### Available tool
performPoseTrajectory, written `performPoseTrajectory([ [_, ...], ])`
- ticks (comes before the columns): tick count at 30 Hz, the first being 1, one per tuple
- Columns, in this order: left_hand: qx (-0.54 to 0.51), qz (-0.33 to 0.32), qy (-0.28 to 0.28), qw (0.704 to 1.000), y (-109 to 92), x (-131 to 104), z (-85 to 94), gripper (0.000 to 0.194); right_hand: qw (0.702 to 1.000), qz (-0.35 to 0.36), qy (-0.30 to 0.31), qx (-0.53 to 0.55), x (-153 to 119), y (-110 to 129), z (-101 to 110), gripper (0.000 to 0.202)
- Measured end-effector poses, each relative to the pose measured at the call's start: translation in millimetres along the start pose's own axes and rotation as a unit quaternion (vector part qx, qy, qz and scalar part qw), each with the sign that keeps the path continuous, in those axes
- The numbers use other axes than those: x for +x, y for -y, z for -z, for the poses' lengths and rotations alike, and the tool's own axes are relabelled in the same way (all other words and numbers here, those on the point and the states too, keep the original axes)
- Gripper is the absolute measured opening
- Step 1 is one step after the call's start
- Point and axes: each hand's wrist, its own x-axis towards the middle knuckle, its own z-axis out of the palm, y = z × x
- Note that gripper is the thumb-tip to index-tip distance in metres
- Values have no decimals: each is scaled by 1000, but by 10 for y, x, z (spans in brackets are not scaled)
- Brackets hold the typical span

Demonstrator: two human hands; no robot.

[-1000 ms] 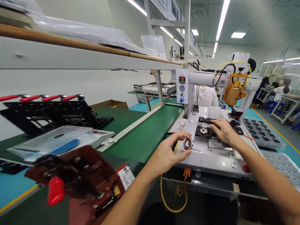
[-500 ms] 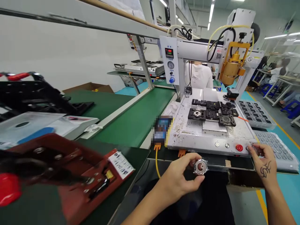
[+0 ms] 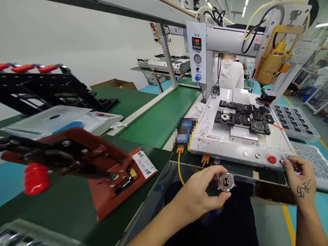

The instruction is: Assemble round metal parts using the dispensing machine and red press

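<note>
My left hand [image 3: 205,191] pinches a round silver watch case [image 3: 226,182] by its edge, between thumb and fingertips. The case has lugs and an open centre, and it is held in front of the white dispensing machine [image 3: 205,152]. At the machine's front right corner, my right hand [image 3: 301,181] has thumb and fingers closed around a small dark knob [image 3: 282,161], partly hidden by the fingers. Beside that knob is a red push button [image 3: 271,159]. Another silver watch case [image 3: 225,117] lies in a black fixture [image 3: 217,118] on the machine bed.
A gold dispensing head [image 3: 271,66] hangs above the bed. To the left stands a brown-red hand press [image 3: 107,171] with a red grip [image 3: 36,178]. Trays of black parts [image 3: 294,121] sit at the right. A green conveyor [image 3: 164,112] runs behind; a person in white [image 3: 232,73] is beyond the machine.
The view has shifted, so the machine and both hands appear farther right. My left hand still holds the watch case, and my right hand stays at the knob.
</note>
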Motion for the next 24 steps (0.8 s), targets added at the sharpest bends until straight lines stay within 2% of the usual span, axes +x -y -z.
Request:
performPoseTrajectory([
  [10, -24, 6, -2, 1000, -32, -22, 18, 41, 1000, -10, 12, -8, 7, 118, 43, 52],
  [15, -53, 27, 1, 998, -69, -13, 35, 44, 1000, -8, 15, -6, 11, 132, 54, 50],
  [24, -77, 57, 13, 995, -94, 1, 29, 38, 1000, -5, 13, -5, 16, 137, 67, 44],
])
